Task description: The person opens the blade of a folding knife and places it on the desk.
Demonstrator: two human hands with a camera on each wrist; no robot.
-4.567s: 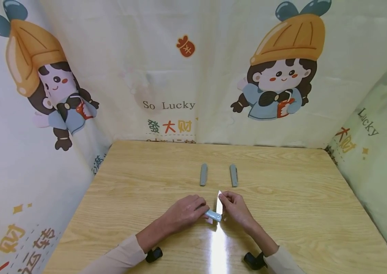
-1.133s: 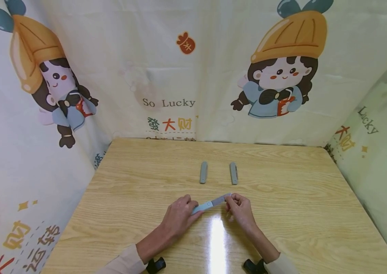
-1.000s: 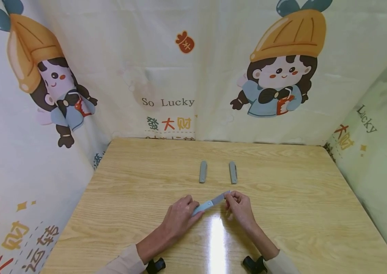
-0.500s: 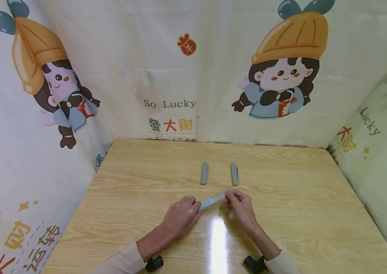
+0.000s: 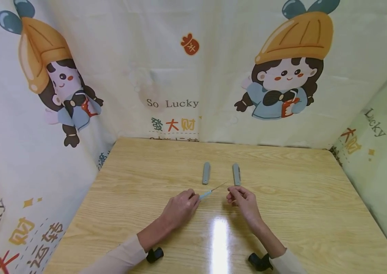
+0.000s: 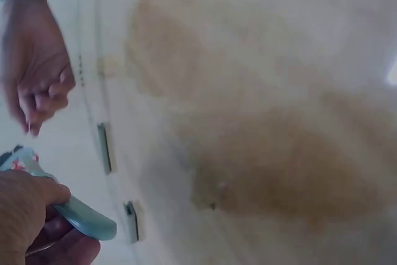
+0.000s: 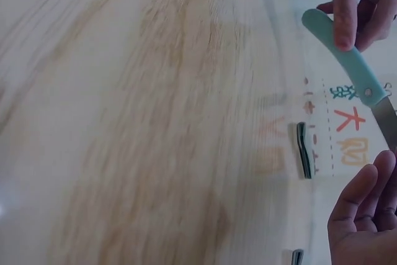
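Note:
My left hand (image 5: 181, 206) grips a folding knife (image 5: 205, 194) by its light blue handle, the thumb laid along it in the right wrist view. The metal blade (image 7: 386, 122) is swung out in line with the handle and looks thin, nearly edge-on, in the head view. Close to the blade's tip is my right hand (image 5: 245, 201), its fingers loosely bent with a small gap to the blade. In the left wrist view this right hand (image 6: 38, 69) hangs beyond the knife handle (image 6: 87, 218).
Two grey closed folding knives, a left one (image 5: 206, 173) and a right one (image 5: 236, 174), lie side by side on the wooden table (image 5: 152, 163) beyond the hands. A printed curtain (image 5: 221, 76) stands behind the table and along both sides. A bright reflection shows near the front.
The blade was folded part-way at first, then swung out straight while my right fingers pinched it. Now those fingers have come off the tip, and the knife has turned so its blade shows edge-on.

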